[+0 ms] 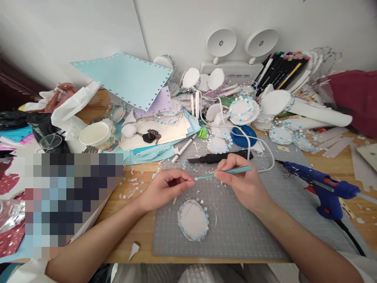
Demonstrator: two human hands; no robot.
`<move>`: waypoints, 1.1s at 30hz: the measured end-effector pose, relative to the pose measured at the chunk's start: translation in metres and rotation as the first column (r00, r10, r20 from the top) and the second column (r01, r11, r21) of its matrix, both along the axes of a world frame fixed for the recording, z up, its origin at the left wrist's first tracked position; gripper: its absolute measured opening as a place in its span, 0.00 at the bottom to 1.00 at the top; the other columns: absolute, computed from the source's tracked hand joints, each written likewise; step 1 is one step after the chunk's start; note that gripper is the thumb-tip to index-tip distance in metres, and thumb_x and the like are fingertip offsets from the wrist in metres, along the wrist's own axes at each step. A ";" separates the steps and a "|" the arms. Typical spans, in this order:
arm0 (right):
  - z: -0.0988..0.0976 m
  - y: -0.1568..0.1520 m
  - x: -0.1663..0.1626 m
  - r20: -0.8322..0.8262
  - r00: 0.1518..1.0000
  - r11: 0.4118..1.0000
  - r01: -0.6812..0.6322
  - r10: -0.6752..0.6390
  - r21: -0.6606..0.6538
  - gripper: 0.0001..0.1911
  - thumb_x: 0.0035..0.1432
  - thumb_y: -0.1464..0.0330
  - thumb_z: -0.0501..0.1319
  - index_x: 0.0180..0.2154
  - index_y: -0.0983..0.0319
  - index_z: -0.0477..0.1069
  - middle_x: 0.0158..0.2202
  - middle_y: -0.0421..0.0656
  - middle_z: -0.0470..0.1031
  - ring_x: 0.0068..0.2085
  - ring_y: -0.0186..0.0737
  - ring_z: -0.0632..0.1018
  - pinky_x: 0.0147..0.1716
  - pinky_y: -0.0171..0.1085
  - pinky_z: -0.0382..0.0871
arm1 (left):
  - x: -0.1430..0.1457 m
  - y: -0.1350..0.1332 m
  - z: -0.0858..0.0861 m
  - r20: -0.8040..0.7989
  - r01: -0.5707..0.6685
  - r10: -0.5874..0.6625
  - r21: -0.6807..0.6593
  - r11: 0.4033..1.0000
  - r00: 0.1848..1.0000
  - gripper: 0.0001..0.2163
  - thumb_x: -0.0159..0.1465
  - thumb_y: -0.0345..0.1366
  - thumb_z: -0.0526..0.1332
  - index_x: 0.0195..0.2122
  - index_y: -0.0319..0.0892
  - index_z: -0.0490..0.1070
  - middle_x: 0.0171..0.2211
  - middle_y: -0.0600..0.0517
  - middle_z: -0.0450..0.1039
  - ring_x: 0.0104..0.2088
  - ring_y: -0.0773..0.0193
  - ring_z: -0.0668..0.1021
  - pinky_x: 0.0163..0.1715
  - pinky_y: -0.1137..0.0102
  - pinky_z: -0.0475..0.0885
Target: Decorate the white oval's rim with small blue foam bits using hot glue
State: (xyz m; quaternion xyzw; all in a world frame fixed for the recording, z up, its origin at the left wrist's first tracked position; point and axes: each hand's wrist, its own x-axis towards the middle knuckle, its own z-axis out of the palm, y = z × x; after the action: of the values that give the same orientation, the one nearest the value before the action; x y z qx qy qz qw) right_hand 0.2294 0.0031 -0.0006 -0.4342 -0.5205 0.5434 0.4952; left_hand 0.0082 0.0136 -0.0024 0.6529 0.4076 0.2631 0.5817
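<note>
My right hand (244, 182) grips light-blue tweezers (235, 170), their tip pointing left toward my left fingertips. At that tip is a tiny pale star-shaped piece (196, 179). My left hand (172, 186) is closed in a pinch beside it; whether anything is between thumb and finger is too small to make out. Below both hands, a white paper disc (193, 220) edged with pale blue and white star pieces lies flat on the grey cutting mat (235, 239). A black utility knife (216, 158) rests on the mat just behind my right hand.
A blue glue gun (326, 186) lies at the right, its cord running to the front. Behind are decorated discs (244, 110), a white cable (269, 157), a blue lid (244, 136) and turquoise paper (126, 78). A paper cup (94, 135) stands left, with paper scraps around.
</note>
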 end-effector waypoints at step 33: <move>0.025 -0.059 -0.021 0.888 0.450 0.949 -0.229 -0.092 0.215 0.09 0.55 0.62 0.60 0.31 0.60 0.64 0.26 0.39 0.68 0.28 0.36 0.69 0.29 0.36 0.62 | -0.007 -0.007 0.013 0.348 -0.136 0.245 -0.308 0.942 0.905 0.14 0.56 0.39 0.60 0.17 0.37 0.70 0.12 0.59 0.48 0.16 0.72 0.53 0.20 0.72 0.48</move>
State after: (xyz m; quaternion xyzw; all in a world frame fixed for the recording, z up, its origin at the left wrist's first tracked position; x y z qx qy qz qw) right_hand 0.2087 -0.0558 0.0247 -0.5502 -0.7961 0.1686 0.1873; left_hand 0.0013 0.0064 0.0109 0.4581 0.3816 0.3817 0.7063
